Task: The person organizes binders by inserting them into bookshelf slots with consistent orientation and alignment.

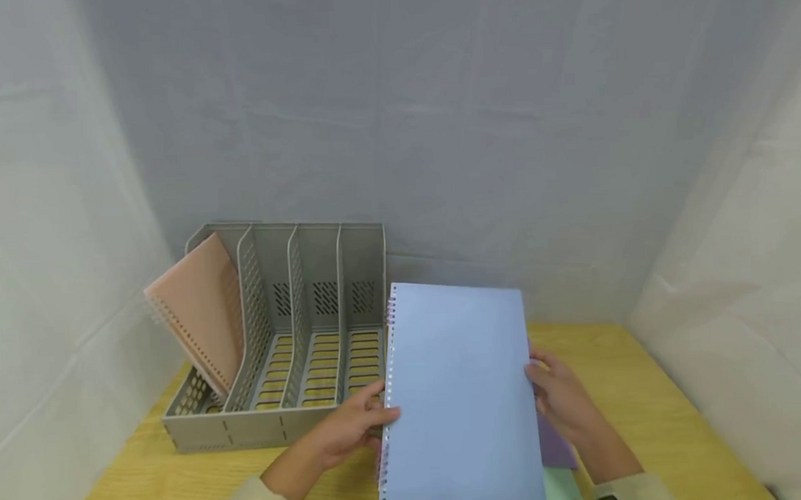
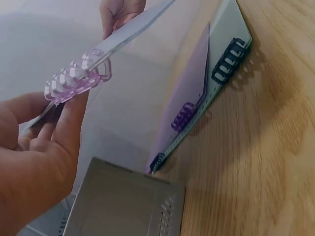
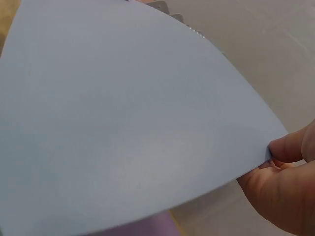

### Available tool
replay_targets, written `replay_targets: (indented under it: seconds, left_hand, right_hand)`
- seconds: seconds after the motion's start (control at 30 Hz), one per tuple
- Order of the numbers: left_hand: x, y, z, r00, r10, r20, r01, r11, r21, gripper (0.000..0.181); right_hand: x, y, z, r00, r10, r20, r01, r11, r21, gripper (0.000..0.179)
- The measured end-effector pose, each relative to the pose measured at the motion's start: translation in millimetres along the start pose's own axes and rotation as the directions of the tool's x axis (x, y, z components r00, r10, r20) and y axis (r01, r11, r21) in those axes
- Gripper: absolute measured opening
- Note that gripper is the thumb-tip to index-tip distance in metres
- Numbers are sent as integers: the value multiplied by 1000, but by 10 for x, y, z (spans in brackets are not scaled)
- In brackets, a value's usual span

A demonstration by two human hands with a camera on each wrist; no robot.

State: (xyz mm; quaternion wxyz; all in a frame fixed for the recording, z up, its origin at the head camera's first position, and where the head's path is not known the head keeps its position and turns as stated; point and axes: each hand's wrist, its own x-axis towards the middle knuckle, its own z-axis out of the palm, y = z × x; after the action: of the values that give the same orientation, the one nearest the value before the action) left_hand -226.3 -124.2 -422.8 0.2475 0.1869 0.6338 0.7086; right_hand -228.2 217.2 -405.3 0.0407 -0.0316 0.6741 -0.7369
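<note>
A light blue ring-bound notebook [image 1: 461, 395] is held up between both hands, raised over the table. At its bound edge my left hand [image 1: 354, 426] grips it, thumb on the cover and fingers behind, close to the clear pinkish binding rings [image 2: 74, 78]. My right hand [image 1: 565, 399] pinches the opposite edge; in the right wrist view the thumb [image 3: 290, 146] lies on top of the cover. Beneath, a purple notebook [image 2: 189, 78] lies over a pale green one [image 2: 224, 37] with dark rings, both partly covered by the blue one in the head view.
A grey file rack [image 1: 261, 430] with several upright dividers stands left of the notebooks. In its leftmost slot a pink spiral notebook [image 1: 200, 308] leans out to the left. The wooden table [image 1: 678, 431] is bordered by pale sheeting [image 1: 476, 130] at the back and sides.
</note>
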Motion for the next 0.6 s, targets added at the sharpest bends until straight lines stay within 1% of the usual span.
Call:
replay_targets:
  seconds: [0.07,0.2,0.3,0.47,0.6]
  left_hand:
    - [-48,-11,-56,1000,-6,-4,6,1000,-3,63]
    - [-121,-32,-154,1000,-14,-10,14,1000,-6,68]
    - [-170,-41,-216,1000,-18,-9,18,1000,-15,70]
    - [-236,-61,-300,999,2,36,-1,999,-32,69]
    - [-293,-54,-365,997,24,69,-23,999,-24,69]
  right_hand:
    - [-7,-18,57,1000,2,23,-2,1000,10,35]
    - [2,-25,147,998,-10,63,7,999,38,23]
    - [18,-13,203,997,-8,79,4,999,43,18]
    - [23,7,290,998,3,64,-5,1000,25,20]
    - [25,29,358,998,6,59,-7,1000,28,20]
